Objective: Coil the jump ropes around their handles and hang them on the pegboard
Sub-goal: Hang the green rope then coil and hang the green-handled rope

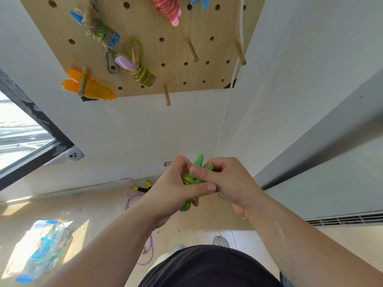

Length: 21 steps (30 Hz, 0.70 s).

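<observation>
- The wooden pegboard [145,21] holds coiled jump ropes [97,90] on pegs [192,51].
- The left hand [172,187] grips the green jump rope [198,162] below the pegboard.
- The right hand [234,183] pinches its wound cord.
- A purple jump rope [139,189] lies on the floor [103,214].

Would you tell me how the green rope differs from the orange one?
The green rope is gripped by the left hand and right hand; the orange rope hangs on a peg. The green rope is mottled green-yellow; the orange rope is plain orange. Both are wound into coils.
</observation>
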Motion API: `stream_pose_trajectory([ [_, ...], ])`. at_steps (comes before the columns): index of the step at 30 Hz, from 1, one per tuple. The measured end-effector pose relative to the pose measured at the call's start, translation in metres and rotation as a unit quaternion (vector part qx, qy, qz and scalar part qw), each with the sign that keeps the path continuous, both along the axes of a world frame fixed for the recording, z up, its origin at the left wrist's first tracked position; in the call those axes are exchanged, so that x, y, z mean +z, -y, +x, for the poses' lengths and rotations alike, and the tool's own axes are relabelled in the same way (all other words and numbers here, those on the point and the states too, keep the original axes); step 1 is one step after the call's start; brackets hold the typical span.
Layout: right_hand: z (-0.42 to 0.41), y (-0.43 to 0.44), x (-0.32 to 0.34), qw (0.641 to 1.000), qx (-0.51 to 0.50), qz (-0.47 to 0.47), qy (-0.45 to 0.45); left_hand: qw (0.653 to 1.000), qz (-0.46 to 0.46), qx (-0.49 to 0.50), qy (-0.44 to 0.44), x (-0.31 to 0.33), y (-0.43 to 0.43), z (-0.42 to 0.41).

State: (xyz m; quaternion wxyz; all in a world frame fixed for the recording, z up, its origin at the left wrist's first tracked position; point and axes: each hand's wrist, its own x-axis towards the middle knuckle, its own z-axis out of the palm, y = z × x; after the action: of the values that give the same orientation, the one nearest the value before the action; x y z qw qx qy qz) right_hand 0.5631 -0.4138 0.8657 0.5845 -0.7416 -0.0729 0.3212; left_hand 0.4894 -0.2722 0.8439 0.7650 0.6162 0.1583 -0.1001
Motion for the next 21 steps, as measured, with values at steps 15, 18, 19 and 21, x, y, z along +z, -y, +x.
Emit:
stream_pose_trajectory([
  [15, 0.017, 0.000, -0.009, 0.999, 0.020, 0.021, 0.040, 0.961, -0.186, 0.206, 0.009, 0.007, -0.004, 0.021],
  [18, 0.027, 0.004, -0.010, 0.999, 0.016, 0.029, 0.032, 0.960, -0.207, 0.186, 0.016, 0.008, 0.003, 0.034],
  [19, 0.032, 0.006, -0.011, 0.999, 0.008, 0.033, 0.033, 0.960, -0.216, 0.178, 0.016, 0.008, 0.006, 0.039],
  [21, 0.044, 0.010, -0.015, 0.998, -0.012, 0.037, 0.044, 0.957, -0.231, 0.175, 0.006, 0.006, 0.013, 0.049],
])
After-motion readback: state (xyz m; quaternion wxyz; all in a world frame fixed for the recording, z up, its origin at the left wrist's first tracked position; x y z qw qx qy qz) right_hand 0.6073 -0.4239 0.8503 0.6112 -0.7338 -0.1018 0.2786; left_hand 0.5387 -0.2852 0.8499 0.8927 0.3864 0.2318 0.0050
